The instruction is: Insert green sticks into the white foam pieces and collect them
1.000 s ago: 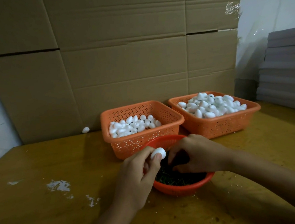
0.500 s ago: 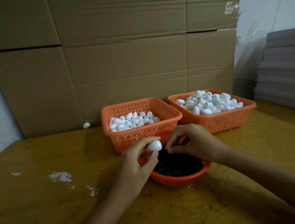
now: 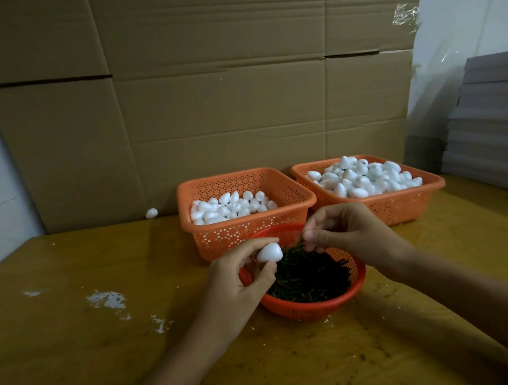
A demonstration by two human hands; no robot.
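Foam piece, white, egg-shaped (image 3: 269, 252), is held above the left rim of the round orange mesh bowl (image 3: 316, 310). The left hand (image 3: 238, 284) clamps it between thumb and fingertips. Its narrow end is turned toward the right hand (image 3: 347, 233), probably so that end is open for a stick.

The right hand hovers over the pile of dark green sticks (image 3: 311, 276) in the bowl. Thumb and forefinger are pinched together on what looks like one thin green stick (image 3: 301, 244), and the other fingers are loosely curled. The stick is barely visible.

The bowl sits mid-tabletop, close in front of both hands for quick reach. Two orange perforated rectangular baskets stand side by side at the far edge of the wooden tabletop (image 3: 76, 343). The left basket (image 3: 249, 232) is part full of foam pieces. The right basket (image 3: 400, 208) is heaped with them. I can't tell which one takes finished pieces. One stray foam piece (image 3: 151, 213) lies at the far edge, left of the baskets.

Versus earlier: the right hand was down in the sticks a second ago and at the rim half a second ago. Now it is lifted clear of the pile. The left hand's grip on the foam is unchanged. Stick not yet inserted.
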